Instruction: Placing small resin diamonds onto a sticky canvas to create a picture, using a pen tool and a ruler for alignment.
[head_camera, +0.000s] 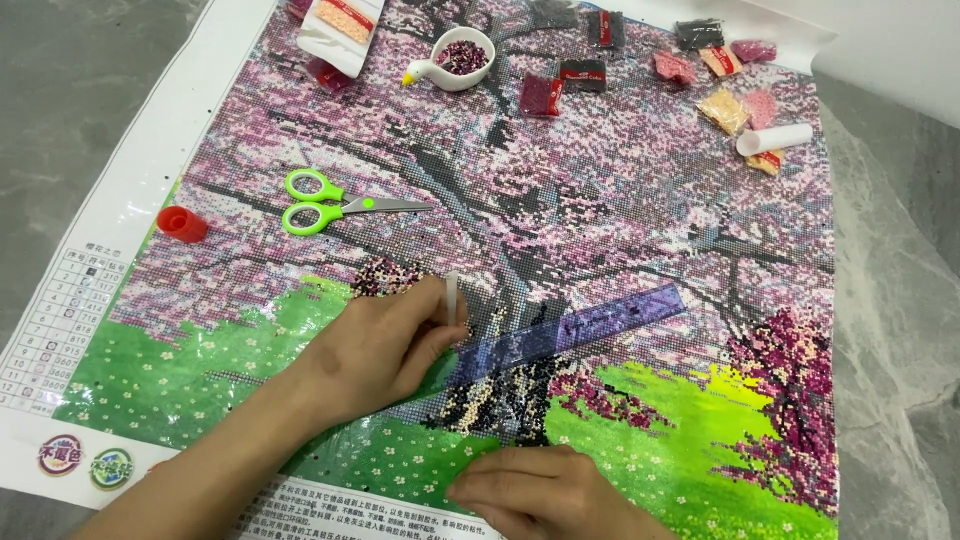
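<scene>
White applicator pen (453, 297) is pinched upright in the left hand (375, 350) fingers above the canvas (600, 200); right hand (540, 490) fingers lie flat together.

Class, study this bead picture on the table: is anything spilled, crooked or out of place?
Yes. Tiny dark beads lie scattered on the sheet's white left border, away from the bowl and packets. The clear ruler lies slanted.
</scene>
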